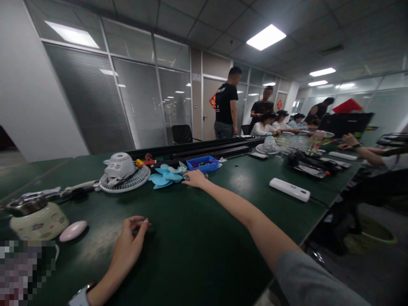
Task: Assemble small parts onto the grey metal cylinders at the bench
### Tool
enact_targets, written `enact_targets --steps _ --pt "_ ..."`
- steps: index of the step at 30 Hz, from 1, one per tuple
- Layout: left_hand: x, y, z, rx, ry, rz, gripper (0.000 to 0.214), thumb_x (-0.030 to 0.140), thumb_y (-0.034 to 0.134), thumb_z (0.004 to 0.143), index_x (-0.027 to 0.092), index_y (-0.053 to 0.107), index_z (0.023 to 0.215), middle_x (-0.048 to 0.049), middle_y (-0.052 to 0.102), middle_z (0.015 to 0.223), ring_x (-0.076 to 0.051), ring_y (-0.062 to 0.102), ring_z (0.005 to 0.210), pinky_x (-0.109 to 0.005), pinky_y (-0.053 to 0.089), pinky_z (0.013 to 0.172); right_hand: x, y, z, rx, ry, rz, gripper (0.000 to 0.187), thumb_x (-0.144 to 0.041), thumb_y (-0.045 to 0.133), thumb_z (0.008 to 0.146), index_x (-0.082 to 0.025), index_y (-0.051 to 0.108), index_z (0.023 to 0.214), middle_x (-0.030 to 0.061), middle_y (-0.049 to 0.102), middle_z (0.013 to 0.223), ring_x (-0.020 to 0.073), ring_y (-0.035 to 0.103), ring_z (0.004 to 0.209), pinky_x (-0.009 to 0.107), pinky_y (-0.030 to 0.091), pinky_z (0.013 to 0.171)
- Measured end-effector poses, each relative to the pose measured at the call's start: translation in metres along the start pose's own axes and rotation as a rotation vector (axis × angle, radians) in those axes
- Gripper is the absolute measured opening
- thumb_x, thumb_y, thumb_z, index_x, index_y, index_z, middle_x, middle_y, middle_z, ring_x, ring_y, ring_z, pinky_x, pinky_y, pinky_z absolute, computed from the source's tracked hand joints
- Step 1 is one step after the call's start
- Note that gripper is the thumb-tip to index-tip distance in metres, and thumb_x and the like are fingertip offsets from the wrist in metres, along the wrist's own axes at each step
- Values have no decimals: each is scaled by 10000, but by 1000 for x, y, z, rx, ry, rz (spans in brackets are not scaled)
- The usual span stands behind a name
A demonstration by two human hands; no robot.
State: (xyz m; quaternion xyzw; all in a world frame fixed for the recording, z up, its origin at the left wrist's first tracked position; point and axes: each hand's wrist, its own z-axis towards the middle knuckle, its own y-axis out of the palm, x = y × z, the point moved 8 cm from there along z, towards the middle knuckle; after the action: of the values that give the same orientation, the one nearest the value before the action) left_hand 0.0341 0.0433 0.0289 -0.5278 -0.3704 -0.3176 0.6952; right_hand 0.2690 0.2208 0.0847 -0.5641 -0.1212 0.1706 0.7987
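Observation:
My right hand (194, 178) reaches far across the dark green table (197, 238). Its fingers are closed on a small object I cannot make out, right beside the light blue fan blades (165, 175) and just in front of a small blue tray (202, 163) of tiny parts. My left hand (129, 244) rests near me on the table. Its fingertips are pinched together on a small dark piece. A white fan motor housing (120, 165) lies on a round white fan grille (125, 182) to the left of the blades.
A white power strip (289, 189) lies to the right. A pink oval object (73, 230) and a patterned pot (38, 221) sit at the near left. Black rails (207, 149) run along the table's back. Several people stand or sit at the far end, and another person's arm (363, 151) lies at the right.

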Motion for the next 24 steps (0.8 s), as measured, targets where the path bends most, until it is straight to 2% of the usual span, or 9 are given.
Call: enact_targets --steps 3,8,12,16,19,22,24 --pt "0 1 0 -9 8 11 512 638 461 730 217 447 1022 -112 717 971 -301 674 862 -450 502 759 0 4 -1 -7 -7 32 352 -418 656 830 -219 677 1119 78 709 1086 241 646 1028 311 457 856" --pt "-1 3 -1 -15 28 22 540 653 455 739 214 443 1052 -107 709 980 -288 666 810 -446 504 731 -12 -7 -17 16 -74 115 420 -368 678 826 -171 605 1190 75 715 1014 199 660 956 274 456 827" --pt "1 4 -2 -20 58 37 538 655 466 743 211 456 1048 -96 698 967 -260 658 737 -423 511 684 -53 -28 -58 61 -273 369 474 -432 672 816 -181 546 1198 25 701 890 149 663 818 237 462 750" --pt "16 4 -6 -4 191 69 484 612 509 763 220 474 1045 -68 688 936 -252 656 783 -407 518 697 -99 -38 -101 -35 -463 611 528 -430 695 791 -204 498 1226 -7 695 852 131 665 778 268 459 823" --pt "40 7 -14 28 348 63 418 531 536 802 225 463 1077 -60 690 973 -249 655 921 -411 513 789 -111 -33 -115 -50 -446 704 601 -398 750 733 -217 485 1241 -8 696 856 151 673 817 292 468 845" --pt "63 21 -19 6 457 41 356 428 549 842 225 447 1117 -63 689 1048 -225 649 1008 -407 494 863 -106 -23 -118 6 -349 851 673 -310 777 690 -223 448 1270 2 687 891 168 676 837 295 502 789" --pt "73 33 -18 -15 487 40 362 395 563 851 225 447 1150 -70 684 1091 -219 647 1032 -416 480 896 -101 -17 -119 46 -297 963 706 -250 774 671 -227 422 1283 16 676 955 173 671 885 310 513 806"
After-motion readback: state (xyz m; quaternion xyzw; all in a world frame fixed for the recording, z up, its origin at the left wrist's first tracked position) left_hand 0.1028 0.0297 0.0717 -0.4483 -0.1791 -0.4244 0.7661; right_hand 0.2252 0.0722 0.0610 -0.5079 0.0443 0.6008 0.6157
